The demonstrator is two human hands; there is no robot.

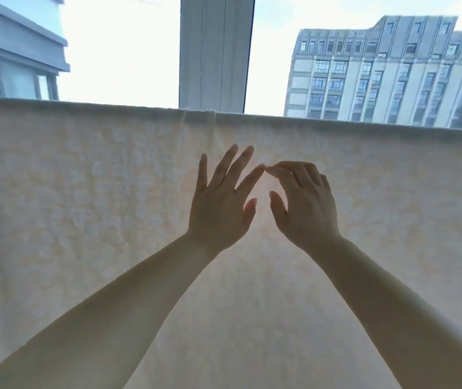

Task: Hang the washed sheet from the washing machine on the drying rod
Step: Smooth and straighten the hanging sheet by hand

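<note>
Hanging: sheet (84, 220) draped across frame centre, top fold level; rod beneath the fold hidden.
Fabric: pale, thin, backlit, faint leaf pattern.
Left hand (221, 203): fingers spread, holding nothing.
Right hand (305, 203): fingers loosely bent; contact with cloth cannot be told.
Cut off: sheet's lower edge, both sides.

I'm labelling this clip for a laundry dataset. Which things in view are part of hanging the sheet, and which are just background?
Part of the job:
- sheet, draped over the line along its top edge
- left hand, fingers spread before the sheet
- right hand, fingers loosely bent

Background only:
- window frame
- apartment building outside
</note>
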